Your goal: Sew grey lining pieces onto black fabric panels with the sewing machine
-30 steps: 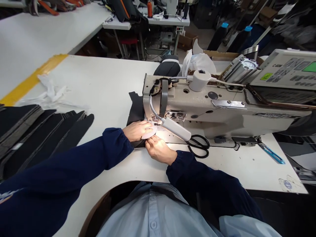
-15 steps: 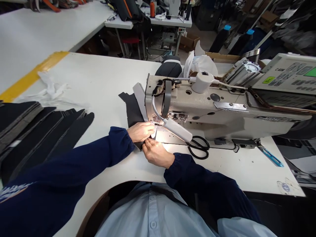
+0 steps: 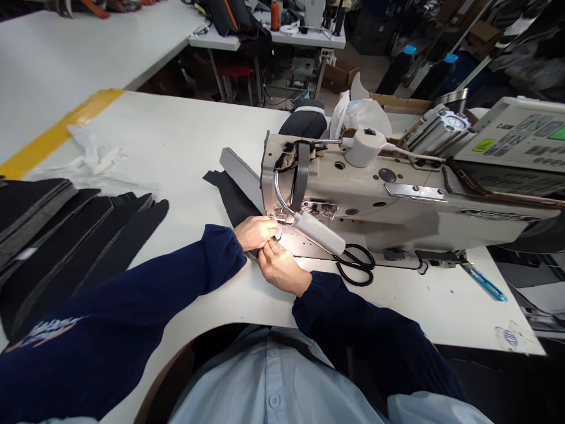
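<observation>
Both hands work close together at the needle end of a sewing machine (image 3: 375,194). My left hand (image 3: 255,232) lies on a dark fabric piece (image 3: 236,197), its fingers pressed together by the presser foot. My right hand (image 3: 282,268) pinches the near edge of the same fabric, just in front of the left fingers. A grey strip (image 3: 242,176) lies over the fabric and runs out to the far left behind the machine head. A lamp (image 3: 320,232) lights the spot under the needle. The fingertips hide part of the fabric edge.
Black-handled scissors (image 3: 356,265) lie beside the machine bed, and a blue cutter (image 3: 485,282) is farther right. Stacked dark fabric pieces (image 3: 83,235) lie on the left of the white table (image 3: 176,141), near white scraps (image 3: 95,156). A control panel (image 3: 516,135) stands at the right.
The dark fabric and grey strip have swung round, their far ends now pointing farther left. Both hands have shifted slightly with the fabric and still hold it.
</observation>
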Demonstrator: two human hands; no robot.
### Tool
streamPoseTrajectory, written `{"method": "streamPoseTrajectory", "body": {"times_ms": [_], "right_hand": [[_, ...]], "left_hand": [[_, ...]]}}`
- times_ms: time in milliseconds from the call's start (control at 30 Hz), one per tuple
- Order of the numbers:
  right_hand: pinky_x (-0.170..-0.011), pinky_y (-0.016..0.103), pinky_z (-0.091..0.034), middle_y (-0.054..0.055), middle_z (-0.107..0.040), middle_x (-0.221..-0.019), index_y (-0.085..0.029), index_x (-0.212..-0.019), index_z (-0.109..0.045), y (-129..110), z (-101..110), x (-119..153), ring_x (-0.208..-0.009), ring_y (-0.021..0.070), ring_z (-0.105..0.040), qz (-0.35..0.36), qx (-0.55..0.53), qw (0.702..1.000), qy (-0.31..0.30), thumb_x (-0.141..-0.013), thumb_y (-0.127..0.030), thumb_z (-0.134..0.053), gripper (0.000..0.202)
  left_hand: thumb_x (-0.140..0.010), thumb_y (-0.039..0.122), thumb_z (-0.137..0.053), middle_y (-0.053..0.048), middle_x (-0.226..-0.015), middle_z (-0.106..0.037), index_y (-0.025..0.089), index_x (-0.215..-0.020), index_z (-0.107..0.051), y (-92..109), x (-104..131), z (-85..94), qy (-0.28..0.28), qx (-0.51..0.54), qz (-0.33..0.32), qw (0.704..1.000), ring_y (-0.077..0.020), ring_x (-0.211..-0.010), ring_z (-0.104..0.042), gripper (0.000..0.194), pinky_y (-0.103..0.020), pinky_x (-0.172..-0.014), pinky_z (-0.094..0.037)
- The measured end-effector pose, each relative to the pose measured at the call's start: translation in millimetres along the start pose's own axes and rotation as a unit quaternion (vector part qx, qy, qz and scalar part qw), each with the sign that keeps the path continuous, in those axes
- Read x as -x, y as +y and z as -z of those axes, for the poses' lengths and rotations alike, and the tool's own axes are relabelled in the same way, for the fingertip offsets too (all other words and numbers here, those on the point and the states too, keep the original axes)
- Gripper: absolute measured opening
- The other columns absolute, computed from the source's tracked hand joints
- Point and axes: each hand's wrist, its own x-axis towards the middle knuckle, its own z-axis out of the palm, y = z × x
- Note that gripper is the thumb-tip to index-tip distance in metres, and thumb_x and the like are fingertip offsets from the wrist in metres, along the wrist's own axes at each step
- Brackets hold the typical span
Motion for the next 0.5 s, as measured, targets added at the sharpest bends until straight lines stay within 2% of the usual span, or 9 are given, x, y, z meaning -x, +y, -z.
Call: {"method": "streamPoseTrajectory", "body": {"times_ms": [100, 200, 367, 500], "right_hand": [[-0.086, 0.045, -0.052, 0.024, -0.066, -0.102, -0.001, -0.106, -0.063, 3.6, -2.2, -1.3, -0.101, 0.0291, -0.062, -0.011, 0.000, 1.000, -0.006, -0.090, -0.004, -0.036, 0.031], [-0.086, 0.046, -0.052, 0.024, -0.066, -0.101, -0.001, -0.107, -0.063, 7.6, -5.1, -4.0, -0.100, 0.0294, -0.062, -0.017, -0.007, 1.000, -0.009, -0.090, -0.004, -0.036, 0.032], [-0.094, 0.048, -0.049, 0.025, -0.064, -0.109, -0.001, -0.109, -0.062, 14.7, -10.2, -10.2, -0.105, 0.0291, -0.061, -0.057, -0.038, 0.997, -0.033, -0.088, -0.003, -0.038, 0.032], [-0.100, 0.048, -0.046, 0.027, -0.062, -0.117, 0.003, -0.114, -0.059, 17.2, -7.6, -19.7, -0.110, 0.0299, -0.059, -0.085, -0.053, 0.994, -0.046, -0.087, -0.003, -0.040, 0.034]], "left_hand": [[-0.089, 0.013, -0.051, -0.003, -0.082, -0.065, 0.016, -0.084, -0.063, 2.3, 0.9, 1.6, -0.002, 0.005, -0.005, 1.000, -0.0164, -0.085, -0.057, 0.014, -0.026, -0.085, -0.043], [-0.088, 0.008, -0.048, -0.003, -0.081, -0.065, 0.017, -0.081, -0.063, 3.1, -1.3, 2.3, -0.012, 0.016, -0.009, 1.000, -0.0160, -0.086, -0.057, 0.018, -0.026, -0.087, -0.044], [-0.087, 0.008, -0.046, -0.002, -0.082, -0.067, 0.018, -0.081, -0.064, -8.7, -6.1, -0.4, -0.009, 0.029, -0.001, 1.000, -0.0149, -0.085, -0.059, 0.021, -0.025, -0.079, -0.046], [-0.086, 0.012, -0.048, -0.004, -0.074, -0.066, 0.014, -0.076, -0.066, -20.8, 4.5, 3.6, 0.005, 0.028, 0.045, 0.999, -0.0155, -0.076, -0.060, 0.020, -0.026, -0.071, -0.049]]}}
